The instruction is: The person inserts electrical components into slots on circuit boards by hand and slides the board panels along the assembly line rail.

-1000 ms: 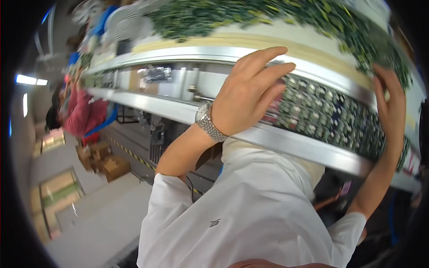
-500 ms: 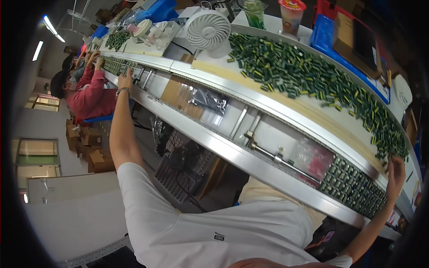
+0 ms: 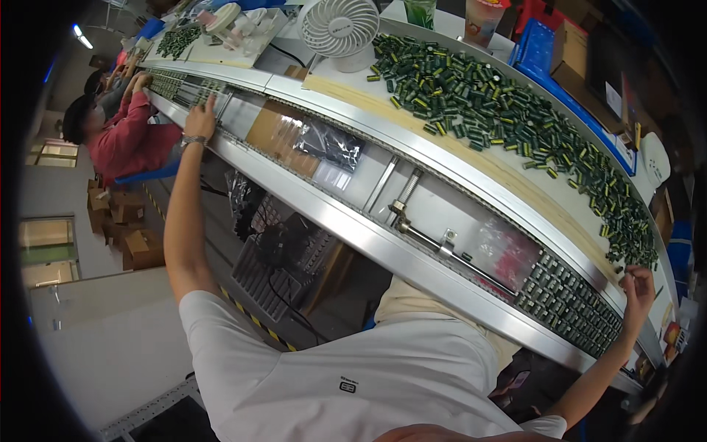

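From my feed I see my left hand [image 3: 200,118] stretched far out to the upper left of the frame, its fingers spread flat and resting on the metal rail of the conveyor line [image 3: 346,236]; it grips nothing. A wristwatch [image 3: 194,139] sits just below it on the arm.

My right hand [image 3: 638,286] is at the right edge, a little below the middle. Its fingers curl loosely inward at the line's far edge, and I cannot tell whether anything is pinched between them. It sits right at the lower right tip of the heap of green cylindrical parts [image 3: 501,110], which spreads from the top centre of the frame down along the pale bench to that hand. Just left of and below the hand, in the channel of the line, lies a tray of dark components [image 3: 574,302], near the fingers but apart from them.

A white desk fan [image 3: 340,26] stands at the top centre beside the upper end of the heap. In the upper left, a co-worker in a red top [image 3: 129,136] leans on the same line, just beyond my left hand.
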Available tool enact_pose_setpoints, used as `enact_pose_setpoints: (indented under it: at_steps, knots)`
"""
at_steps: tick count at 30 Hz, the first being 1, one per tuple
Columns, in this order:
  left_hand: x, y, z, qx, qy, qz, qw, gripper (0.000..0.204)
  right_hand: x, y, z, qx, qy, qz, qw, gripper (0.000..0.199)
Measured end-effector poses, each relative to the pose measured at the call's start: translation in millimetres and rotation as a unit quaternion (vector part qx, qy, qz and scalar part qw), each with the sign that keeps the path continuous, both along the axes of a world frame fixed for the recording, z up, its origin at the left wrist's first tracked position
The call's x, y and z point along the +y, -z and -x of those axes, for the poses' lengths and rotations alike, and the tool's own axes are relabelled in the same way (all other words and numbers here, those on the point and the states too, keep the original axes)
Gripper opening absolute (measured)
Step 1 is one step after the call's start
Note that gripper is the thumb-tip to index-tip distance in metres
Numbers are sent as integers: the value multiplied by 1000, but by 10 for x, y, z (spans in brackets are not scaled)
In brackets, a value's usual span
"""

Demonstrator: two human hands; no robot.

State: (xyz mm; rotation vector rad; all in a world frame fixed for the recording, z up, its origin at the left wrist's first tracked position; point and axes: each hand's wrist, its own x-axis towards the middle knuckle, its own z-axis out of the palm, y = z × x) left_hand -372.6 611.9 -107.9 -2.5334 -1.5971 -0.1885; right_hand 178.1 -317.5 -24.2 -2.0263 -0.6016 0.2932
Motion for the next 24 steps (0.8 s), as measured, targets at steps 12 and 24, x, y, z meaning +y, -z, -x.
enact_pose_setpoints:
  at_steps: [12,24]
  knots:
    - [-1876,-408,-582,-169,80,-69,980,61,534,-81,451,122,-169,-94,974,25]
    - [-2543,-297,-755,-61,256,43,964,43,423,-48,987,132,-148,-99,975,25]
